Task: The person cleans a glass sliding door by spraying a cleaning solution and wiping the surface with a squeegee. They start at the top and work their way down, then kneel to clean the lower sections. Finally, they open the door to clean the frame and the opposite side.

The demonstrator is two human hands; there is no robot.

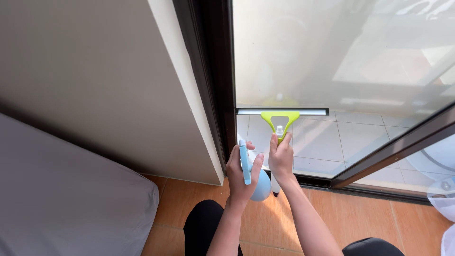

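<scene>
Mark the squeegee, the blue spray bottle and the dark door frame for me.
squeegee (280,118): head view, on its lime-green yoke below the blade.
blue spray bottle (262,186): head view, on its round body below the left hand.
dark door frame (215,71): head view, on the upright post.

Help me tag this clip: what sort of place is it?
Probably a home, at a sliding glass door opening onto a tiled balcony. A grey mattress lies on the terracotta floor tiles indoors.
</scene>
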